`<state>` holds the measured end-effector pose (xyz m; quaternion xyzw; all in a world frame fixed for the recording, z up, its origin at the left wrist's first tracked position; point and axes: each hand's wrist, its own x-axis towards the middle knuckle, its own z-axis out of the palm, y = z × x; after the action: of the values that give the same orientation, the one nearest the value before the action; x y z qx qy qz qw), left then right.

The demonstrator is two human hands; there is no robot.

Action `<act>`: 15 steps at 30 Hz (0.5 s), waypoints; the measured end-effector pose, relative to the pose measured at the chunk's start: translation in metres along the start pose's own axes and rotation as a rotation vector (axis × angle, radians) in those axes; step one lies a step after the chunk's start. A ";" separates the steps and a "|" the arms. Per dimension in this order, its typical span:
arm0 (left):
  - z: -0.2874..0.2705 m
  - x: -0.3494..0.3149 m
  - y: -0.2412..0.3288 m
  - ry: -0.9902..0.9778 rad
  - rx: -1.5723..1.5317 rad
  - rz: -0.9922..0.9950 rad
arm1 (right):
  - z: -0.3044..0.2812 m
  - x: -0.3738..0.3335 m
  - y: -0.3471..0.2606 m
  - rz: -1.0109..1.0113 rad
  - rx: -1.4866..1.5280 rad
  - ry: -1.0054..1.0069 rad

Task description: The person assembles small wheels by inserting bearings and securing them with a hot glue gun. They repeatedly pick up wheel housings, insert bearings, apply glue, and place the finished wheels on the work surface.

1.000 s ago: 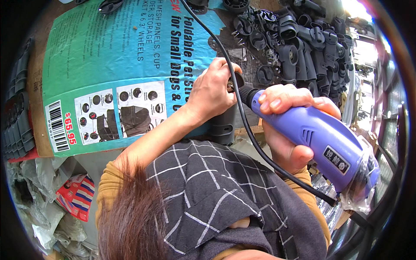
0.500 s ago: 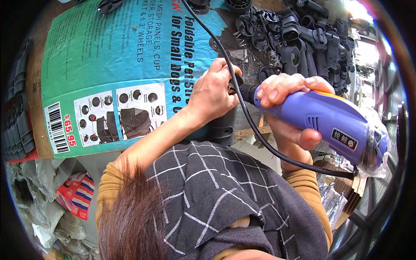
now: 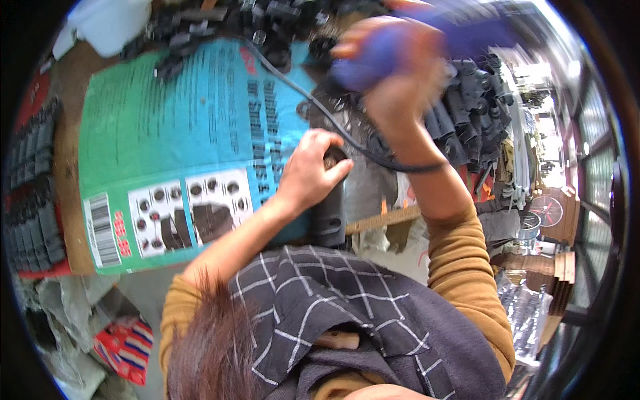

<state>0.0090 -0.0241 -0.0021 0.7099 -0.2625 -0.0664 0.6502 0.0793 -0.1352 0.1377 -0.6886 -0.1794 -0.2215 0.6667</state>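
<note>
My left hand [image 3: 310, 177] presses down on a black plastic part [image 3: 330, 220] that stands on a large teal printed cardboard sheet [image 3: 180, 140]. My right hand [image 3: 400, 87] is raised above and to the right of it, blurred by motion, gripping a purple corded power tool [image 3: 383, 50]. The tool's black cord [image 3: 347, 137] loops down between both hands and across my right wrist. The tool's working end is too blurred to make out.
A heap of black plastic parts [image 3: 470, 117] lies to the right, with more along the top [image 3: 267, 17]. Rows of dark parts [image 3: 33, 193] line the left edge. A white container [image 3: 110, 23] sits top left, a wooden strip [image 3: 390, 219] beside the part, crumpled bags [image 3: 123, 340] bottom left.
My right hand has lifted the purple tool up and away from the black part. The view has shifted downward. My left hand stays on the part.
</note>
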 end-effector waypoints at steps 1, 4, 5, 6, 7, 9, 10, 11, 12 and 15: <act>0.000 0.001 0.000 0.007 -0.001 0.003 | 0.015 0.012 0.017 -0.032 -0.233 -0.085; -0.001 0.000 0.000 0.025 -0.037 0.027 | 0.068 0.036 0.079 0.012 -0.886 -0.202; -0.002 -0.001 0.001 0.015 -0.048 0.014 | 0.079 0.039 0.098 0.189 -0.954 -0.326; -0.003 -0.003 0.003 0.029 -0.055 0.023 | 0.089 0.036 0.114 0.240 -1.046 -0.370; -0.006 -0.005 0.005 0.005 -0.061 0.004 | 0.092 0.034 0.126 0.284 -1.025 -0.445; -0.015 -0.008 0.010 -0.015 -0.014 0.028 | 0.082 0.026 0.129 0.210 -0.957 -0.590; -0.021 -0.006 0.014 -0.007 -0.027 0.031 | 0.072 0.020 0.121 0.034 -0.906 -0.533; -0.029 -0.003 0.017 0.064 0.005 0.058 | 0.056 0.015 0.108 -0.051 -0.779 -0.407; -0.036 0.005 0.021 0.129 0.052 0.077 | 0.037 0.008 0.089 -0.093 -0.728 -0.306; -0.045 0.050 0.028 0.509 -0.129 0.051 | -0.013 -0.042 0.021 0.295 -0.606 -0.170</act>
<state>0.0638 -0.0073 0.0433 0.6539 -0.1037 0.1143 0.7406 0.0548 -0.1474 0.0976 -0.8898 -0.0591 -0.1076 0.4395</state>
